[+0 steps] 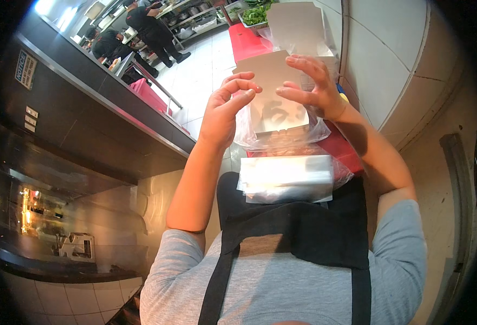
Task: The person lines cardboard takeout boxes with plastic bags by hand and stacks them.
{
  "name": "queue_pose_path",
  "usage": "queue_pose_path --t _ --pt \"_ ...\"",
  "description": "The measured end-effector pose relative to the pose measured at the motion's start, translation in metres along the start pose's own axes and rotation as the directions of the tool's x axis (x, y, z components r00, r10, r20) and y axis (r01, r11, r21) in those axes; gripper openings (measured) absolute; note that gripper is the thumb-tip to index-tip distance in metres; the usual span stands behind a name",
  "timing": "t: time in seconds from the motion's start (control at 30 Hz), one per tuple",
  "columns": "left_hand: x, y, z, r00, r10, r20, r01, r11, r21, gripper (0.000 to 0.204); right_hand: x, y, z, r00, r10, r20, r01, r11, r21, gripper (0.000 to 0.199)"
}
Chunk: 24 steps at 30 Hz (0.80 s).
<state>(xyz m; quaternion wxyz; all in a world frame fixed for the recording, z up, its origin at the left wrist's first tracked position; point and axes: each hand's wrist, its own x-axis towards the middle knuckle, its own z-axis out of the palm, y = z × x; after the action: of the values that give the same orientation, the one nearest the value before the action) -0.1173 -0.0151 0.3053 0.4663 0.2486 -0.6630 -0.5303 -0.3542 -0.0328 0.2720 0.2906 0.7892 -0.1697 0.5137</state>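
My left hand [226,103] is raised over an open cardboard box [268,105], fingers loosely curled and a little apart, nothing visible in them. Across from it, my right hand [317,89] hovers above the box's right side with thumb and fingers spread, holding nothing. The box has a pale grey inside with its lid standing up, and clear plastic wrap [319,131] lies around its near edge. Closer to my body sits a stack of clear plastic sheets or bags [287,176], just in front of my black apron.
Behind stands another open cardboard box [298,24]. Leafy greens [257,15] fill a tray at the back of the red table [244,43]. A tiled wall [387,65] borders the right; a dark counter [87,92] runs along the left. Two people [149,27] work far off.
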Motion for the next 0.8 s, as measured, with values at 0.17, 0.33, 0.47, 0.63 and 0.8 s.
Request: queue_pose_path --t 0.17,0.33,0.47,0.63,0.8 --pt "0.0 0.002 -0.004 0.999 -0.041 -0.024 0.041 0.999 -0.01 0.013 0.007 0.0 -0.002 0.999 0.048 0.01 -0.049 0.998 0.051 0.041" --pt "0.001 -0.001 -0.003 0.999 -0.044 -0.03 0.044 0.999 -0.009 0.014 0.008 -0.025 0.0 0.998 0.02 0.056 -0.029 0.987 0.157 0.035" --pt "-0.005 -0.005 0.003 0.98 0.19 -0.064 -0.151 0.911 0.385 0.024 0.004 -0.046 0.01 0.862 0.488 0.137 -0.501 0.779 0.377 0.036" --pt "-0.009 -0.008 0.006 0.916 0.402 0.001 -0.285 0.646 0.708 0.035 0.002 -0.051 0.022 0.385 0.763 0.52 -0.64 -0.186 0.746 0.05" --pt "-0.012 -0.012 0.011 0.843 0.527 0.102 -0.343 0.382 0.858 0.038 0.005 -0.05 0.022 0.19 0.68 0.708 -0.549 -0.524 0.651 0.052"
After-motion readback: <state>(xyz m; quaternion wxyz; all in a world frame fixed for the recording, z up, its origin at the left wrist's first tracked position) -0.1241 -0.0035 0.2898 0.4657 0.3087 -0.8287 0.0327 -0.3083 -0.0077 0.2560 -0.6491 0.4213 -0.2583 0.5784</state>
